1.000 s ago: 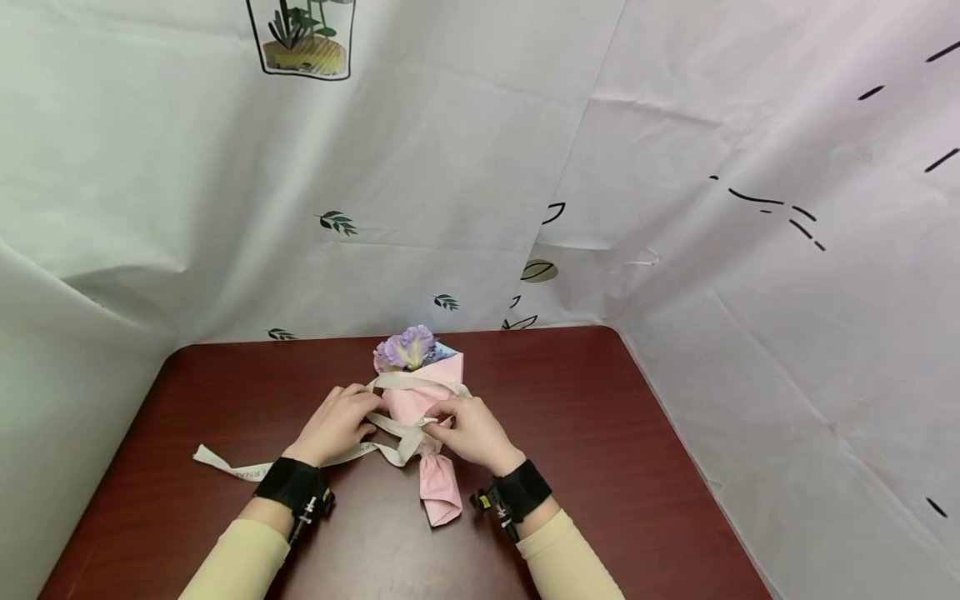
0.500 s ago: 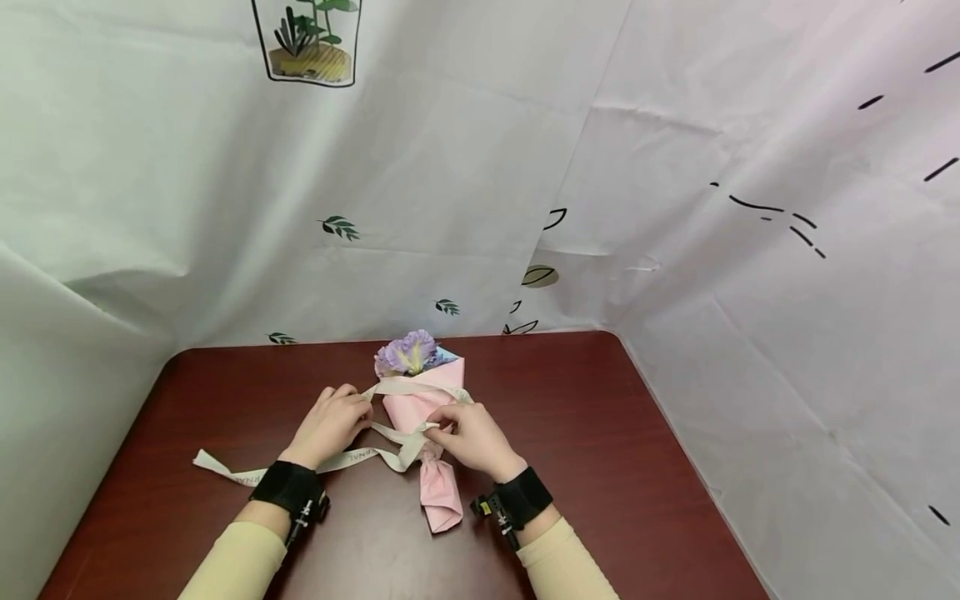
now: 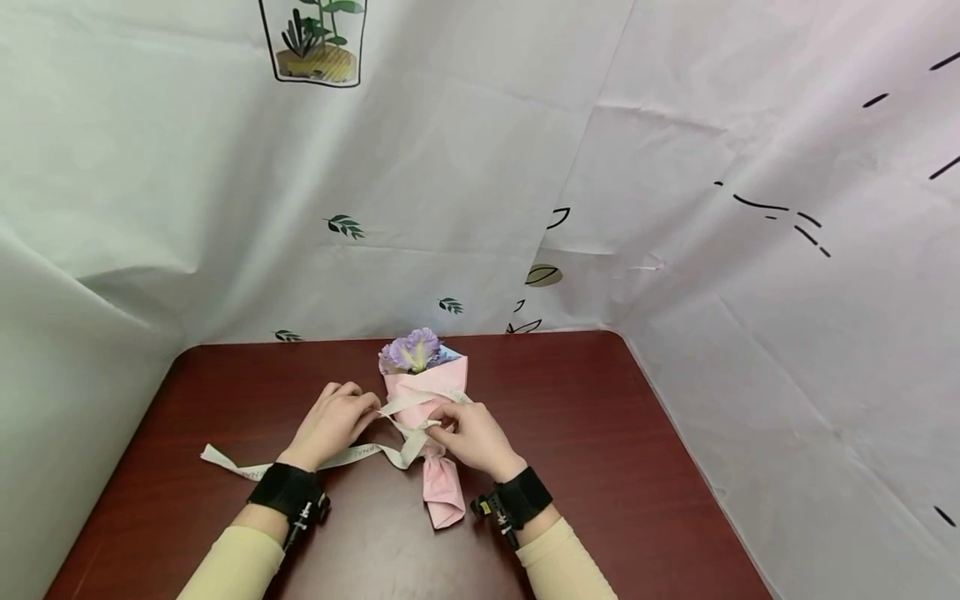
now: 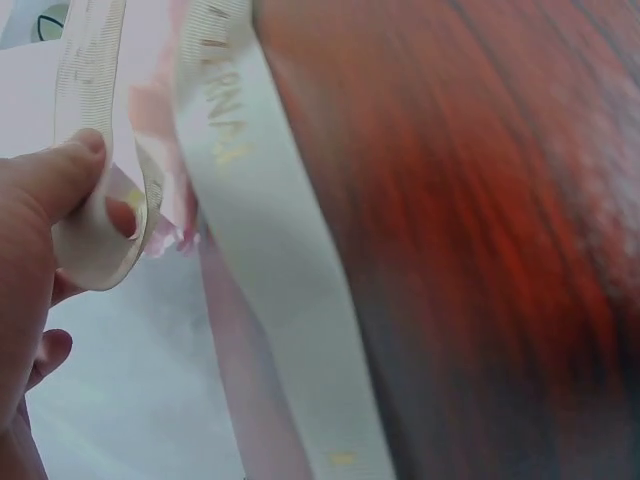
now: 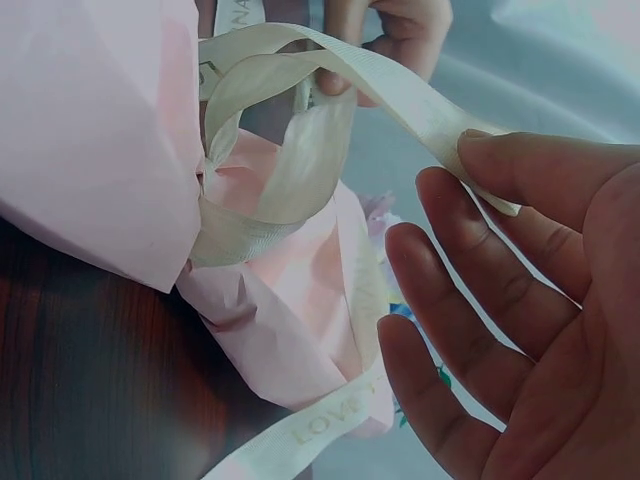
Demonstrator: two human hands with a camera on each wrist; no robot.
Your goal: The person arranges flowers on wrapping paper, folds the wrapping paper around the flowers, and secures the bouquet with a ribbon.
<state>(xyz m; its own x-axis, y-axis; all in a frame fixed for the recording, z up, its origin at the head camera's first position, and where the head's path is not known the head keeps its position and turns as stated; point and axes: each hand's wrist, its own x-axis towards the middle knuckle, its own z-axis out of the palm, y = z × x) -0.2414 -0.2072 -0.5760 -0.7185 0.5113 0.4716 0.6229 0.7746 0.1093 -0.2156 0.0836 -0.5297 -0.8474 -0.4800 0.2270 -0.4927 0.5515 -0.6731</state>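
Note:
A small bouquet lies on the table, wrapped in pink paper point(image 3: 432, 379), with a ruffled purple flower point(image 3: 415, 350) at its far end. Its gathered paper tail point(image 3: 444, 493) points toward me. A cream ribbon point(image 3: 367, 451) with printed lettering loops around the narrowed neck. My left hand point(image 3: 333, 422) pinches a bend of the ribbon between thumb and fingers, left of the bouquet; the left wrist view shows the thumb point(image 4: 75, 165) on it. On the other side, my right hand point(image 3: 480, 435) pinches a ribbon end point(image 5: 485, 190) between thumb and index finger, its other fingers spread loosely.
A dark red-brown table point(image 3: 600, 467) carries everything. One long ribbon tail point(image 3: 225, 460) trails left beneath my left forearm. White patterned cloth point(image 3: 450, 167) hangs behind the table and along its sides. Black camera straps point(image 3: 288, 490) circle both wrists.
My left hand first draws back left, then returns slightly right toward the bouquet. The upper ribbon strand now slants lower across the paper to its fingers. My right hand stays nearly still, pinching its end.

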